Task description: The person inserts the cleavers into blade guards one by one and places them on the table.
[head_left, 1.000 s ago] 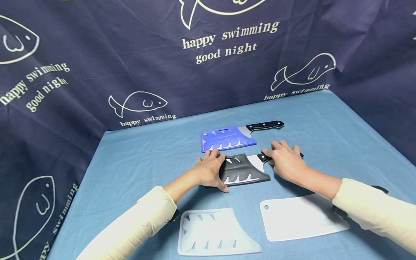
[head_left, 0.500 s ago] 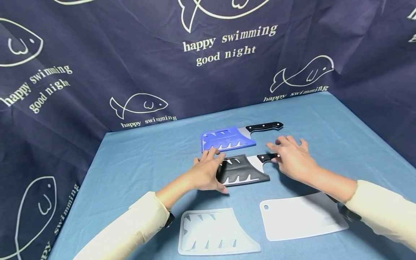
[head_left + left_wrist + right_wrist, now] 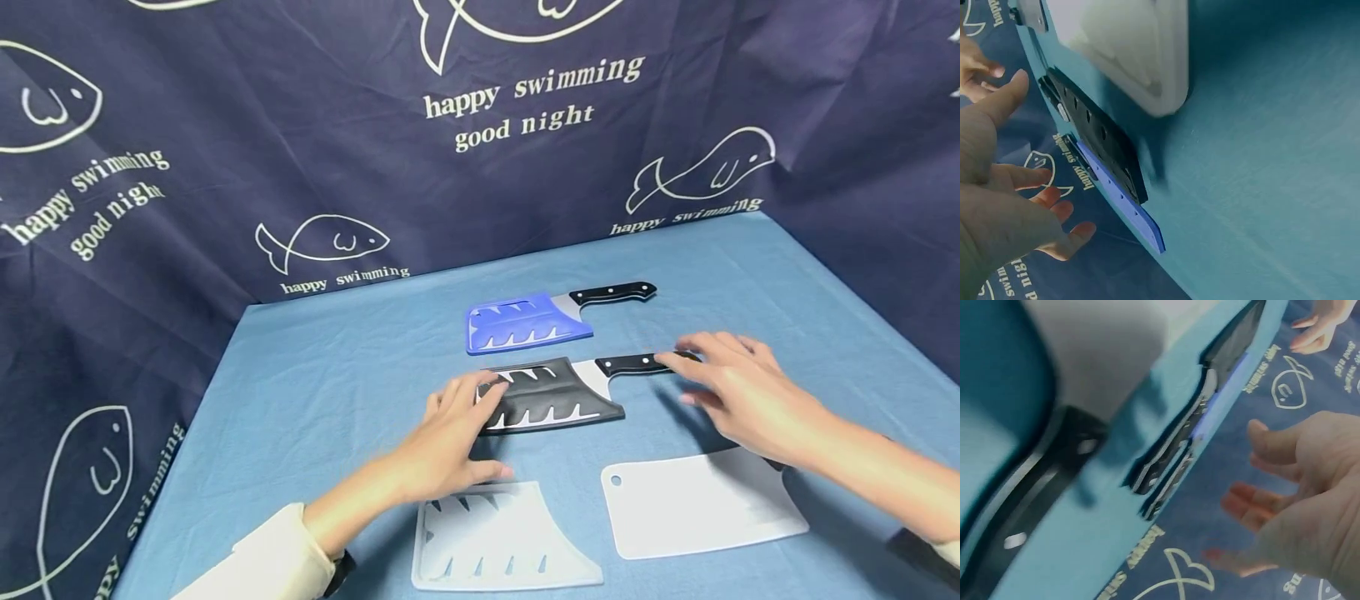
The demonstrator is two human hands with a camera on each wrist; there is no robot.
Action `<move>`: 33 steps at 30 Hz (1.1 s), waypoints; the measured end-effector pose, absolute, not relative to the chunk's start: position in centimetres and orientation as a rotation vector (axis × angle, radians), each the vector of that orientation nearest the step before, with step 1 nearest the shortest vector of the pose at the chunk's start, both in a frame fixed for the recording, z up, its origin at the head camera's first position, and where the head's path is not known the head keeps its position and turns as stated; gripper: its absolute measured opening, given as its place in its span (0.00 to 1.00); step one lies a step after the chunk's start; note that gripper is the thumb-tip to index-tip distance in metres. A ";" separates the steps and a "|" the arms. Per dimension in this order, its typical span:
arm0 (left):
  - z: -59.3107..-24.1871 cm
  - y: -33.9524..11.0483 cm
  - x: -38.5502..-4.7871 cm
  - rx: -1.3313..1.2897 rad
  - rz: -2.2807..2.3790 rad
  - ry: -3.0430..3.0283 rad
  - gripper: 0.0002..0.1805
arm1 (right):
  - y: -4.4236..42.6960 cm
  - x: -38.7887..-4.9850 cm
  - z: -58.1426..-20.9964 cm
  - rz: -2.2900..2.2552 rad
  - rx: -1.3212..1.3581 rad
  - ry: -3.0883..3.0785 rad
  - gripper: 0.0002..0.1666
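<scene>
The left hand (image 3: 442, 446) and right hand (image 3: 738, 392), fingers loosely spread, hold nothing, near opposite ends of a flat black-sheathed cleaver (image 3: 551, 396) on the blue cloth-covered table (image 3: 330, 375). In the head view its long axis runs nearly nine-to-three, the handle pointing just above three o'clock. White tooth-shaped slots line the dark sheath; a white blade heel meets a black, pale-riveted handle. A blue-sheathed cleaver (image 3: 528, 322) lies towards twelve o'clock, a white rectangular blade (image 3: 697, 508) towards four.

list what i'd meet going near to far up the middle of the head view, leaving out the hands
Translucent white sheath → black sheath → blue sheath → dark blue printed backdrop
</scene>
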State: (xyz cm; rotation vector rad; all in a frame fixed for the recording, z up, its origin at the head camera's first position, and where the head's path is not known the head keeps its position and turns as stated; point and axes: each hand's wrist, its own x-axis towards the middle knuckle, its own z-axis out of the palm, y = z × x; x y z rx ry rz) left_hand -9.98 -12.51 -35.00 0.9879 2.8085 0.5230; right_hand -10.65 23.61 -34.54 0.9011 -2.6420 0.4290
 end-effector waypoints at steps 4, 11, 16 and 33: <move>-35.3 -13.5 -8.1 0.957 0.511 2.822 0.49 | 25.4 -9.7 -35.4 0.435 0.977 -2.620 0.25; -36.9 -15.0 -5.0 0.945 0.473 2.819 0.51 | 28.2 -8.5 -35.9 0.309 0.952 -2.754 0.33; -37.8 -15.4 -3.3 0.925 0.391 2.796 0.56 | 30.4 -7.9 -36.2 0.171 0.828 -2.986 0.43; -38.3 -15.0 -2.2 0.886 0.247 2.721 0.68 | 32.7 -7.0 -38.9 0.060 0.859 -2.959 0.41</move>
